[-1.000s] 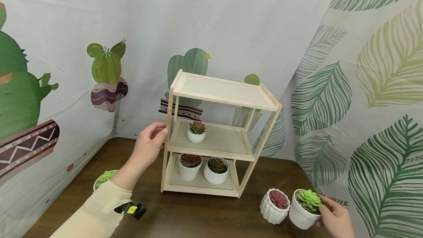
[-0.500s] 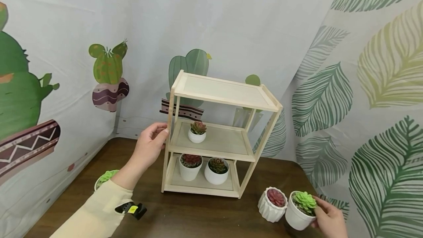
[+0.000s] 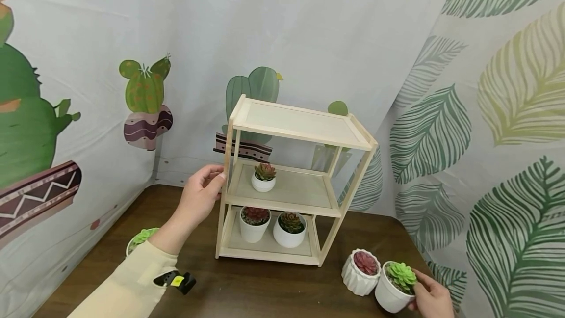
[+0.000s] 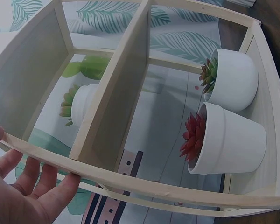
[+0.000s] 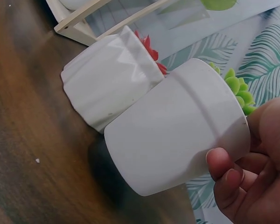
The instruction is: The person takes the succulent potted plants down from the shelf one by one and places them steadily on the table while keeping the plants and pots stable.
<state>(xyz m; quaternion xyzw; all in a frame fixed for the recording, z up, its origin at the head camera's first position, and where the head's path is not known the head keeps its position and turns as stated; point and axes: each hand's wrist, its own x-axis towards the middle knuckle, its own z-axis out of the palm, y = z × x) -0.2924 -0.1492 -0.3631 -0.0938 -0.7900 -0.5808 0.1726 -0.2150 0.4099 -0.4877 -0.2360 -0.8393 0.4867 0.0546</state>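
Observation:
My left hand (image 3: 199, 195) holds the left front post of a pale wooden three-tier shelf (image 3: 304, 124), its thumb in front; in the left wrist view several fingers (image 4: 46, 179) lie along that post. At the front right, my right hand (image 3: 434, 298) grips a smooth white pot with a bright green succulent (image 3: 392, 294) by its right side. Right up against that pot stands a ribbed white pot with a dark red succulent (image 3: 359, 276). The right wrist view shows the gripped pot (image 5: 172, 135) overlapping the ribbed pot (image 5: 109, 77), with a dark shadow under its base.
A small potted succulent (image 3: 263, 183) sits on the middle tier. Two larger white pots, one with a red succulent (image 3: 253, 229) and one with a brownish-green succulent (image 3: 289, 234), stand on the bottom tier. Another green succulent (image 3: 142, 237) is partly hidden behind my left forearm. Printed curtains back the table.
My right hand has moved left with the green succulent's pot, and the ribbed pot has shifted slightly left as well. My left hand stays on the shelf post.

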